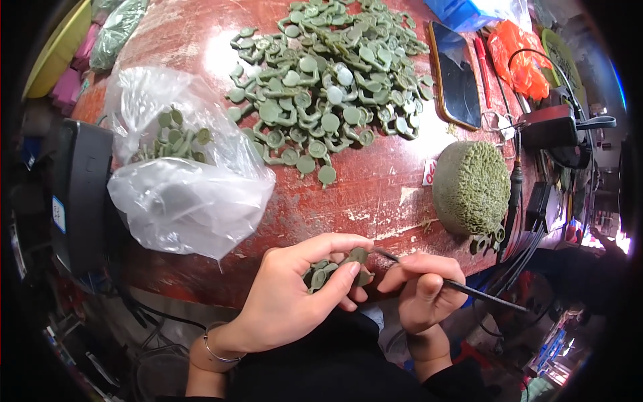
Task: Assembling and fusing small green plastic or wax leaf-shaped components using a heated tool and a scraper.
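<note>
My left hand (pixel 295 291) is closed around several small green ring-shaped pieces with flat round heads. One green piece (pixel 359 255) is pinched between its thumb and forefinger; more green pieces (pixel 320 273) lie in the palm. My right hand (pixel 429 285) grips a slim dark rod-like tool (pixel 485 296) like a pen. The tool's thin end points left, close to the pinched piece; whether it touches cannot be made out. Beyond my hands, a large pile of similar green pieces (pixel 328 87) covers the back of the table.
On the red, worn table (pixel 335 208), a clear plastic bag (pixel 194 201) with green pieces stands left, beside a black box (pixel 84 181). At right are a round block with a crumbly green top (pixel 479 184), a phone (pixel 455 77), a red pen (pixel 482 70), an orange bag (pixel 519 60) and cables.
</note>
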`<state>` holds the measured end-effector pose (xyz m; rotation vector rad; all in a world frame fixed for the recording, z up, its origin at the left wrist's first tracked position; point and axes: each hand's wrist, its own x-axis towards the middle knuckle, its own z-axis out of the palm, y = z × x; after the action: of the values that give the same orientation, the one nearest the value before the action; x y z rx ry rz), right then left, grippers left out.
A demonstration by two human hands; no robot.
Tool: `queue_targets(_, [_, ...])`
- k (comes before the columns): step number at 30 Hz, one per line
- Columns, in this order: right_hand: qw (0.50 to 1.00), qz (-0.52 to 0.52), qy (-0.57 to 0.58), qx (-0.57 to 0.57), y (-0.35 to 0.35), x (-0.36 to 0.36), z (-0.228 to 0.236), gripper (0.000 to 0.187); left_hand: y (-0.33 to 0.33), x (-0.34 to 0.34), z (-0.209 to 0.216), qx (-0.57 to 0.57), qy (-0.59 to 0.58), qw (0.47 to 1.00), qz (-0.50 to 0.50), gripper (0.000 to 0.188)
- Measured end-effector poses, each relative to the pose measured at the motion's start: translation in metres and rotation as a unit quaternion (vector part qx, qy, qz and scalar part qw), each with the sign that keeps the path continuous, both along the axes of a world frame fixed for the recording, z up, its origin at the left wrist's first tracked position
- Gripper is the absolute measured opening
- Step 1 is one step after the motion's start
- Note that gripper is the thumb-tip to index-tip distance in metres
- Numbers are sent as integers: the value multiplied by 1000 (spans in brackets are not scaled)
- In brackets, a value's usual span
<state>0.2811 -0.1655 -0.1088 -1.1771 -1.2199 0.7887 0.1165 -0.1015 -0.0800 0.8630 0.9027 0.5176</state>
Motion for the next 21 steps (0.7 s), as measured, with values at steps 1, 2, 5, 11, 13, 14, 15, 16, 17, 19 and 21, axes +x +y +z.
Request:
queue_targets(1, [1000,1,-2,6,3,0,2,26,0,-1,0,-20,-27,999,17,25])
queue_targets(2, [999,-13,-35,9,7,-1,6,25,2,-3,1,-42,-45,998,23,22])
queue_targets(5, [992,1,-127,-16,26,-1,22,18,1,-11,-5,-57,-123,987,89,17])
queue_targets(11, [906,89,-408,65,78,-24,25,31,0,-27,-10,-81,-217,963,136,24])
queue_targets(13, [871,110,-476,61,83,-29,23,30,0,-34,-14,-48,-232,962,139,17])
queue_targets(14, [865,126,-483,51,83,-30,22,28,-1,-33,-9,-67,-192,964,173,9])
queue_targets(15, [864,127,-485,53,79,-28,20,28,0,-35,-8,-66,-194,963,175,9])
queue_targets(16, [872,143,-466,50,72,-24,18,28,0,-36,-6,-56,-155,972,167,6])
queue_targets(17, [879,159,-446,46,66,-20,18,28,-1,-36,-5,-47,-115,979,159,6])
queue_targets(19, [899,165,-403,44,56,-14,24,25,-2,-33,-7,-27,-102,982,157,6])
queue_targets(21, [932,133,-332,52,46,-7,27,22,-1,-28,-7,176,74,973,132,14])
